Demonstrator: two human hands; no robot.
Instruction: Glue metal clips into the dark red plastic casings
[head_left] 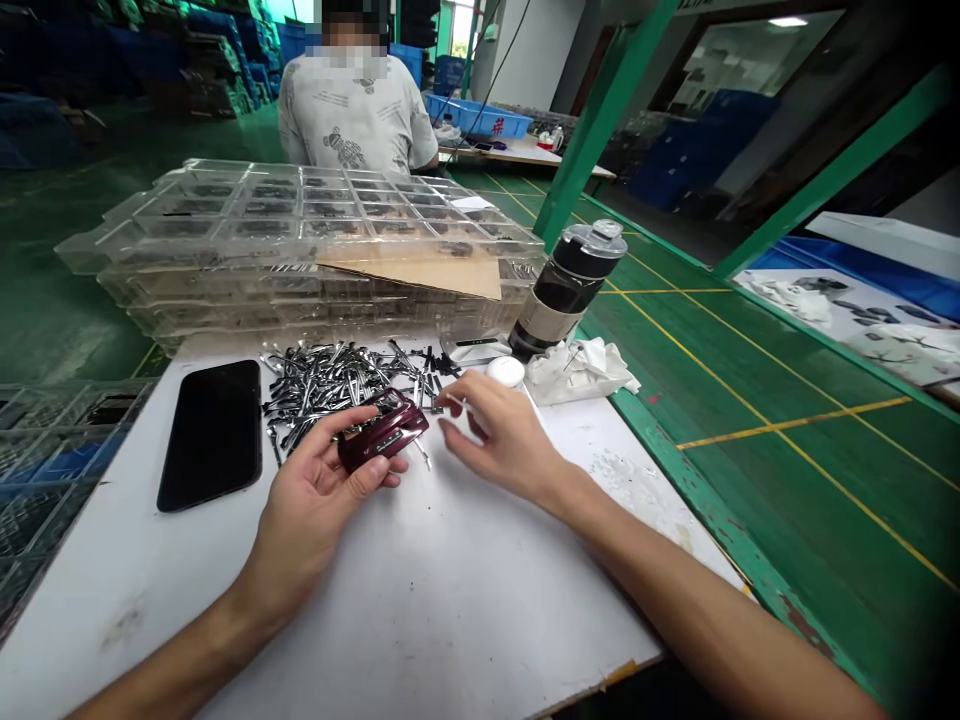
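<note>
My left hand (319, 470) is closed around a glossy dark red molded part (384, 435) with a small dark slot on its side. Its exact kind I cannot make out. Just right of that part, my right hand (499, 430) hovers with fingers curved and apart, nothing visible between them. Behind both hands lies a heap of shiny black and silver slender parts (330, 385) on the white table (450, 590). One small silver piece (424, 455) shows just below the dark red part.
A black phone (211, 435) lies left. Stacked clear compartment trays (300, 240) stand behind, with cardboard (420, 275) on them. At right are a dark bottle (566, 285), a round white object (505, 372) and crumpled tissue (581, 370). A person (352, 110) sits beyond the trays.
</note>
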